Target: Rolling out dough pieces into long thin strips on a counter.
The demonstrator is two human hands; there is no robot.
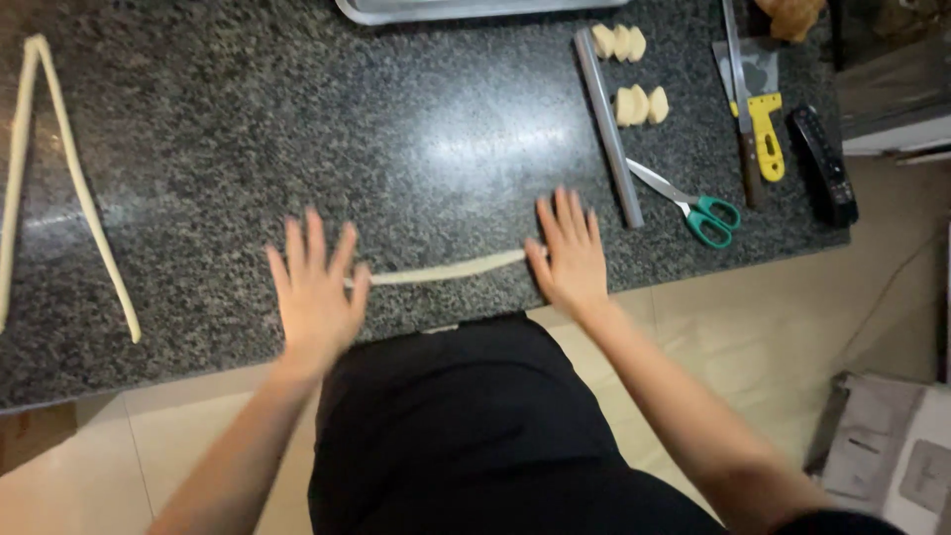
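Left hand, right hand, both flat, fingers spread, covering dough rope ends

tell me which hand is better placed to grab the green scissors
Right, likely. The right hand lies flat on the dough rope end, close to the scissors; the left hand is farther.

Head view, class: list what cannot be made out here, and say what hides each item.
- Ends of the dough rope: covered by the left hand and right hand.
- Metal tray: cut off by the top edge.
- Brown item at the top right: cut off and blurred, kind unclear.
- Long dough strips: the left one runs off the frame's left edge.
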